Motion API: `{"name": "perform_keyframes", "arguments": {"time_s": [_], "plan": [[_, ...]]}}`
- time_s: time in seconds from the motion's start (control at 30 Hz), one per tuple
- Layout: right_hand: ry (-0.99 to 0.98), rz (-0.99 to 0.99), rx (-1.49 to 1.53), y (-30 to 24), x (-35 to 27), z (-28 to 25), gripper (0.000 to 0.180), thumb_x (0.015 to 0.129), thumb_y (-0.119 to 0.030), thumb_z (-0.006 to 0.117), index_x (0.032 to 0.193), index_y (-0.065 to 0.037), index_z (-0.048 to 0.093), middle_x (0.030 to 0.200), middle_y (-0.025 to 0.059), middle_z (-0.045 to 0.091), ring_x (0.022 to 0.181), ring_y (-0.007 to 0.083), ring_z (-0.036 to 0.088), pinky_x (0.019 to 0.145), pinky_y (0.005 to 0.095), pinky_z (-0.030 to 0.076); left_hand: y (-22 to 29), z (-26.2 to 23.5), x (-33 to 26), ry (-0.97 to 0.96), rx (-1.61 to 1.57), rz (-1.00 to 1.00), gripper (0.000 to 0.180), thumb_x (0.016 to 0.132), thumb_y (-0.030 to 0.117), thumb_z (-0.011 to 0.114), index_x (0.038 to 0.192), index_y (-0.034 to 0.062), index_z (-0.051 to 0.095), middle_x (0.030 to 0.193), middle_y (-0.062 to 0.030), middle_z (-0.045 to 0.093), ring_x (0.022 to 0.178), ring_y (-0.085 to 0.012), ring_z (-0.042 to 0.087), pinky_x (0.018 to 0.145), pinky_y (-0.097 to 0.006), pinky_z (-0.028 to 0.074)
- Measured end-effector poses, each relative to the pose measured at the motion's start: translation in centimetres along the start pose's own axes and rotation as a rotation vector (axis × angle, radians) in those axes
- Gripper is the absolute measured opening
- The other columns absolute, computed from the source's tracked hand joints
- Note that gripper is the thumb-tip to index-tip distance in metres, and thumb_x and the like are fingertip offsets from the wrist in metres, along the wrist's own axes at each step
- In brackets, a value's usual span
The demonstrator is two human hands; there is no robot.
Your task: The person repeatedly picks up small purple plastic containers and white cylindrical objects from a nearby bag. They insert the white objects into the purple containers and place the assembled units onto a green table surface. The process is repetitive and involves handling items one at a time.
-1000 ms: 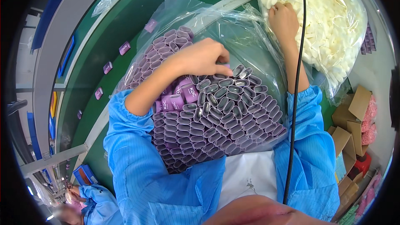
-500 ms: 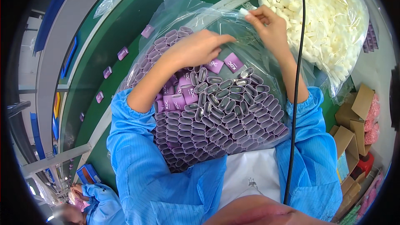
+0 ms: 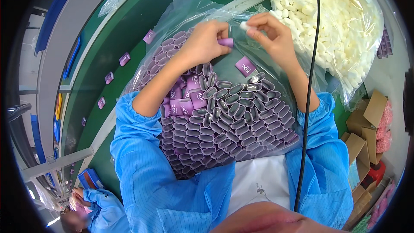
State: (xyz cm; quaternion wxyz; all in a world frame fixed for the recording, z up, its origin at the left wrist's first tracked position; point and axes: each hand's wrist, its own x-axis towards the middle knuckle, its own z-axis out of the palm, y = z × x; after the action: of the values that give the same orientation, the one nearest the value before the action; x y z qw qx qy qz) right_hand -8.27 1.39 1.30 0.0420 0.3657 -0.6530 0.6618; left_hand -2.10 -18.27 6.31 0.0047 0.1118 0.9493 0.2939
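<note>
Your left hand [image 3: 207,41]: fingers grasping one purple sleeve [image 3: 226,42], held over clear plastic [image 3: 185,11]. Your right hand [image 3: 271,36]: fingers pinching one white piece [image 3: 245,26], near that sleeve. Risk: a loose pinch could drop the piece among the open sleeves [image 3: 233,121].

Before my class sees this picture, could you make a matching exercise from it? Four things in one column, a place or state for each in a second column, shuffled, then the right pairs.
Column one
1. Left hand
2. Right hand
3. Cable
4. Cartons

Column two
A. brown, toward the picture's right edge
B. holding a white piece
C. black, running down in front of the scene
D. holding a purple shell

Right pairs: 1-D, 2-B, 3-C, 4-A
</note>
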Motion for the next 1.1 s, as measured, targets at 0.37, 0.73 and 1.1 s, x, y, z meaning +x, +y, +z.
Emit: {"name": "perform_keyframes", "arguments": {"time_s": [0.37, 0.73, 1.1], "plan": [[0.057, -0.159, -0.060, -0.7, 0.0, 1.4, 0.013, 0.075, 0.003, 0.069, 0.087, -0.001, 0.066, 0.090, 0.0099, 0.064, 0.080, 0.0207, 0.062, 0.071, 0.0304, 0.049, -1.7, 1.5, 1.1, 0.280, -0.453, 0.021, 0.025, 0.070, 0.015, 0.082, 0.091, 0.0061, 0.073, 0.084, -0.0034, 0.065, 0.073, -0.0102, 0.059, 0.065, -0.028, 0.047], [-0.018, -0.215, -0.197, -1.1, -0.2, 0.7, 0.013, 0.077, 0.003, 0.068, 0.089, -0.002, 0.068, 0.089, 0.0085, 0.064, 0.077, 0.0178, 0.061, 0.070, 0.0281, 0.049, 0.2, 1.3, 0.2, 0.254, -0.130, 0.258, 0.028, 0.070, 0.016, 0.081, 0.093, 0.0026, 0.071, 0.086, -0.0088, 0.069, 0.074, -0.0172, 0.064, 0.069, -0.030, 0.050], [-0.140, -0.045, 0.213, -1.2, 0.0, -0.9, 0.012, 0.079, -0.002, 0.072, 0.090, 0.000, 0.068, 0.095, 0.0064, 0.063, 0.086, 0.0141, 0.060, 0.075, 0.0269, 0.048, 0.2, 1.3, 0.2, 0.028, -0.628, 0.034, 0.027, 0.078, 0.012, 0.076, 0.102, 0.0027, 0.071, 0.091, -0.0052, 0.068, 0.080, -0.0104, 0.061, 0.072, -0.025, 0.048]]}}
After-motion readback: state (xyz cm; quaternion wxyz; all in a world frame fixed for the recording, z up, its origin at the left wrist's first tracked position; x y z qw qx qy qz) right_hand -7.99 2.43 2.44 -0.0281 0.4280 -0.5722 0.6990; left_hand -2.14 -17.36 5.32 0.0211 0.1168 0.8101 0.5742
